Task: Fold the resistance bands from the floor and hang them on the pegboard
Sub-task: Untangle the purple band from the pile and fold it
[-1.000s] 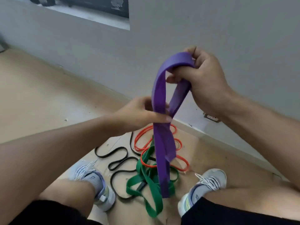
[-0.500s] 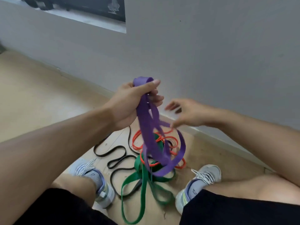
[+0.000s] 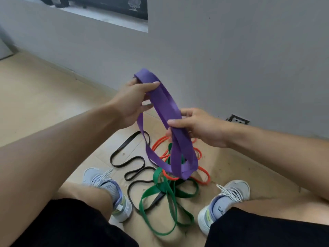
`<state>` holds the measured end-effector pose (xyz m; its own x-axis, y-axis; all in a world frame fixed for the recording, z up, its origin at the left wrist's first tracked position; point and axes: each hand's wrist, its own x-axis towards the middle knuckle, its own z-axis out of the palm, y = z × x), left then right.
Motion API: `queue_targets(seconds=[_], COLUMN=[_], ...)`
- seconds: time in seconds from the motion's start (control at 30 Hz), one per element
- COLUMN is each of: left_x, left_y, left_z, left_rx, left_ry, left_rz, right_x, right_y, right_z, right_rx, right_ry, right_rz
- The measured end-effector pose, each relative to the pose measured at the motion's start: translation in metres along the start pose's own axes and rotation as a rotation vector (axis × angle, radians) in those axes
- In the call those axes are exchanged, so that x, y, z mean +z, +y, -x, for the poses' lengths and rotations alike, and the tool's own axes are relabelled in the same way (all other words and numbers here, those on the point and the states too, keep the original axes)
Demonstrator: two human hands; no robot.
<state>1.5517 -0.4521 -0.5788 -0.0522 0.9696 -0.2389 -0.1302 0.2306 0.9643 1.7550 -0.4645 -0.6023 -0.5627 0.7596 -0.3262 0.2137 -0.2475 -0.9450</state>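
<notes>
Since half a second ago our right hand point(image 3: 201, 127), which was reaching with loose fingers toward the purple band point(image 3: 167, 107), has closed on it: thumb on top and fingers underneath pinch several doubled layers at mid-length. Our left hand point(image 3: 131, 102) has swung the band's top fold further left and higher; its thumb presses the strip against the forefinger, the other fingers curled below. The band arcs from the left hand down to the right, then hangs in loose loops whose lowest bend dangles just above the pile on the floor point(image 3: 44, 97).

On that floor, between our two grey shoes, lie the remaining bands in a tangle: the green band point(image 3: 160, 205) nearest us in wide loops, the orange band point(image 3: 203, 177) behind it and partly hidden by the purple loops, and the thin black band point(image 3: 128, 163) winding off to the left. The grey wall point(image 3: 231, 59) stands close behind the pile.
</notes>
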Motion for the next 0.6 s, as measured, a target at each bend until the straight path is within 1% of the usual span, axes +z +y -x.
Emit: queue_targets(seconds=[0.07, 0.13, 0.2, 0.23, 0.27, 0.33, 0.4, 0.47, 0.53, 0.6], left_x=[-0.009, -0.011, -0.008, -0.005, -0.001, 0.004, 0.008, 0.01, 0.012, 0.013], left_y=[-0.006, -0.013, -0.02, -0.023, -0.025, -0.027, -0.028, -0.029, -0.029, -0.028], left_z=[-0.001, 0.003, 0.009, 0.011, 0.013, 0.016, 0.017, 0.017, 0.017, 0.017], left_rx=[-0.21, -0.404, -0.461, -0.453, -0.428, -0.32, -0.198, -0.128, -0.067, -0.048], left_ry=[-0.118, -0.317, -0.529, -0.601, -0.639, -0.632, -0.589, -0.531, -0.495, -0.446], left_rz=[-0.146, -0.207, -0.261, -0.286, -0.317, -0.415, -0.464, -0.444, -0.478, -0.511], right_x=[0.001, 0.002, -0.001, -0.003, -0.005, -0.011, -0.018, -0.024, -0.031, -0.038], right_y=[-0.009, -0.013, -0.012, -0.011, -0.01, -0.009, -0.01, -0.009, -0.006, -0.002], right_z=[-0.001, -0.002, -0.004, -0.005, -0.007, -0.008, -0.01, -0.009, -0.007, -0.004], right_rx=[-0.048, -0.088, -0.103, -0.109, -0.113, -0.112, -0.119, -0.103, -0.024, 0.087], right_ry=[0.053, 0.109, 0.163, 0.196, 0.234, 0.299, 0.331, 0.328, 0.291, 0.241], right_rz=[-0.09, -0.14, -0.165, -0.184, -0.21, -0.256, -0.257, -0.156, -0.054, -0.098])
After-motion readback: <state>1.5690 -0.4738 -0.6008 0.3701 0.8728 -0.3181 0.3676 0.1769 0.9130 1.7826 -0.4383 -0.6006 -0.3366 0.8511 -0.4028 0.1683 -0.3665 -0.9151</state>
